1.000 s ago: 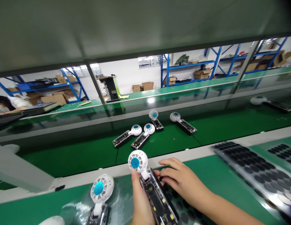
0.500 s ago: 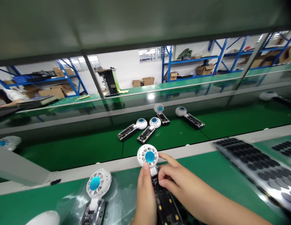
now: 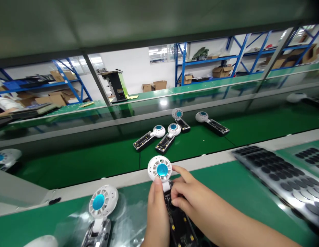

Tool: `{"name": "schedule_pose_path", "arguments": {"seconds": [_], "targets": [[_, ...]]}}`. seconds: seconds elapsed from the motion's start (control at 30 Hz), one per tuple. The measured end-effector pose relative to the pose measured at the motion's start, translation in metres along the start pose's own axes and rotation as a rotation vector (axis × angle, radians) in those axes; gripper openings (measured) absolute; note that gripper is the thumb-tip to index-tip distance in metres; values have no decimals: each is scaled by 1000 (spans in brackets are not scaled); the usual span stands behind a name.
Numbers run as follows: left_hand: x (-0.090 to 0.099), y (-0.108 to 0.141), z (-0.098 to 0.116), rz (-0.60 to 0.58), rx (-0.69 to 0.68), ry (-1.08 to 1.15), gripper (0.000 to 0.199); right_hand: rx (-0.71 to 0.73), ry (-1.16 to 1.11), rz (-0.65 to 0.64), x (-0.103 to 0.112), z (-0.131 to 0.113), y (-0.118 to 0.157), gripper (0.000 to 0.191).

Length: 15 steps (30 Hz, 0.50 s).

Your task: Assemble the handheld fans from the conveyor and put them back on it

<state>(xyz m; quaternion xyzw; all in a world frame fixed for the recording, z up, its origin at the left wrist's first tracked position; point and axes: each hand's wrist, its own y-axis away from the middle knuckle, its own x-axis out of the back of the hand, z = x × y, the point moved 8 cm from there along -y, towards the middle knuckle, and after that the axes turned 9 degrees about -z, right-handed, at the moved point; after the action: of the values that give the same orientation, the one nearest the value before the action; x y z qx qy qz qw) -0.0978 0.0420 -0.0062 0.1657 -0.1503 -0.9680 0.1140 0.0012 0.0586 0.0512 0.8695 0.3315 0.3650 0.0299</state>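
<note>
Between my hands is a handheld fan with a round white slotted head, a blue centre disc and a dark see-through body showing a circuit board. My left hand is closed round its left side, the thumb pressed against the lower rim of the head. On the right, my right hand grips the neck and upper body with curled fingers, its index finger touching the side of the head. To the left, a similar fan lies on clear plastic film. A white rounded part shows at the bottom left edge.
Several like fans, one a fan at centre right, lie on the green conveyor belt beyond the bench rail. Sheets of black round stickers lie on the right. A metal post stands at left; an overhead panel spans the top.
The fans on the belt have shifted slightly rightward and the whole view has tilted a little. My hands keep the same grip on the fan.
</note>
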Motion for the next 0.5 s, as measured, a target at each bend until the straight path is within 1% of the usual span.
{"name": "schedule_pose_path", "arguments": {"seconds": [0.1,0.23,0.37,0.5], "targets": [[0,0,0,3,-7,6,46,26,43,4,-1,-1,0,17],[1,3,4,64,-54,36,40,113,97,35,-2,-8,-1,16],[-3,4,7,54,-73,23,44,188,135,69,-5,-10,0,16],[0,4,5,58,-41,-46,47,185,179,82,-6,-5,0,16]]}}
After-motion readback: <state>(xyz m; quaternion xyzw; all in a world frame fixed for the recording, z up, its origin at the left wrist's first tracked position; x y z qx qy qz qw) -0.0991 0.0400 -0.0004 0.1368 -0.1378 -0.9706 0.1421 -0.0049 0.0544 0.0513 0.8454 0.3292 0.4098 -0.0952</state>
